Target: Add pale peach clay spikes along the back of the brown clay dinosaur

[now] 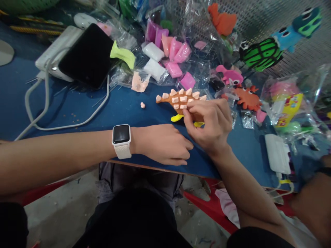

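At the far left of the blue table (124,108), a black phone (86,57) lies tilted. A small pink crumb (142,105) sits right of it. Your left hand (164,143) is at the near edge, back upward, fingers loosely curled; you cannot tell whether they hold anything. Just beyond is the brown spiked figure (169,99), mid-table, with yellow feet (177,118). Your right hand (213,119) touches its right part, thumb and forefinger close together; you cannot tell if they pinch a piece. Farther right is an orange crab (248,99).
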The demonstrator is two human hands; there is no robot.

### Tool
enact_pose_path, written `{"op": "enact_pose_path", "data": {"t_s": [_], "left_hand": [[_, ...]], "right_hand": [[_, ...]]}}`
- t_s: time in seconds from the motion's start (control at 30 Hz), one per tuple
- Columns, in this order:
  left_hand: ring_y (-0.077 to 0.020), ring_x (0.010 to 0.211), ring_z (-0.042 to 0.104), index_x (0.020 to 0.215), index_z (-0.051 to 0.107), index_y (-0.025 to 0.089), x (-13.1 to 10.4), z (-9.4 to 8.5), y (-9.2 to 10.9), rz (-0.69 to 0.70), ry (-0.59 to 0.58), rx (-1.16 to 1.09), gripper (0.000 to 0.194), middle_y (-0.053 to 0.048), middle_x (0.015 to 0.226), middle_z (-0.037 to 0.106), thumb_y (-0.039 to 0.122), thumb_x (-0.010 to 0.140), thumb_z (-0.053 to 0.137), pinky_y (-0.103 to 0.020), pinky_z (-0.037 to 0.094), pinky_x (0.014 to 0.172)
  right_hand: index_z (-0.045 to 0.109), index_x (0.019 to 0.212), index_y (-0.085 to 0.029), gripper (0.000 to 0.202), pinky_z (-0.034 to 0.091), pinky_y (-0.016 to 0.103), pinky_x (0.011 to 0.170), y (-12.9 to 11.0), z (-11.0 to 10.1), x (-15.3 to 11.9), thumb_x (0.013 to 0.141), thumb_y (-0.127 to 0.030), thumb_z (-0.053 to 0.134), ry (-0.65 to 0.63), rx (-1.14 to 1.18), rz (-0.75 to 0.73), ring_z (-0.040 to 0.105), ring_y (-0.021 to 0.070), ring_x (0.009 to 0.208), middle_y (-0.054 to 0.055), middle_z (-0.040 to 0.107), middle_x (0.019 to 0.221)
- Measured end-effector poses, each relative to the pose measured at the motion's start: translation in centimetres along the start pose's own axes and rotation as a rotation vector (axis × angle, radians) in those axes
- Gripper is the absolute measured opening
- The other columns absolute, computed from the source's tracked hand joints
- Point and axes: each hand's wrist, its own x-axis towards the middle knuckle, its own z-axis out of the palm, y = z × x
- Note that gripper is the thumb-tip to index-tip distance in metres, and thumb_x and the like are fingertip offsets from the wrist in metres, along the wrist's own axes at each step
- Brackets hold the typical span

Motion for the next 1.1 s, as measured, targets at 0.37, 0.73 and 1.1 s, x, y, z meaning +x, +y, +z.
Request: {"op": "enact_pose_path", "data": {"t_s": [0.37,0.73,1.1], "left_hand": [[-0.0169,0.078,0.053,0.115,0.077,0.015,-5.7,-9.7,-2.3,-0.637,-0.252,0.54,0.024,-0.008,0.11,0.072,0.021,0.102,0.057,-0.034,0.027,0.071],[-0.0163,0.082,0.064,0.106,0.078,0.021,-5.4,-8.9,-4.5,-0.426,-0.118,-0.006,0.021,-0.002,0.098,0.077,0.027,0.114,0.06,-0.03,0.04,0.077],[-0.0081,0.056,0.073,0.1,0.079,0.015,-0.2,-1.3,-1.8,-0.339,0.708,-1.007,0.031,-0.004,0.086,0.081,0.043,0.1,0.092,-0.016,0.059,0.052]], "right_hand": [[0.069,0.113,-0.028,0.032,0.059,0.042,0.075,0.7,-0.5,-0.4,0.091,-0.015,0.088,0.245,0.036,-0.082,0.077,0.0229,0.085,0.0,0.085,0.1],[0.071,0.106,-0.026,0.019,0.064,0.038,0.073,0.7,-1.5,-0.1,0.095,-0.015,0.082,0.286,0.2,-0.083,0.078,0.0193,0.082,0.001,0.083,0.096],[0.081,0.117,-0.024,0.011,0.069,0.035,0.078,0.9,-1.8,-0.6,0.107,-0.025,0.081,0.292,0.382,-0.047,0.08,0.0179,0.083,0.003,0.084,0.098]]}}
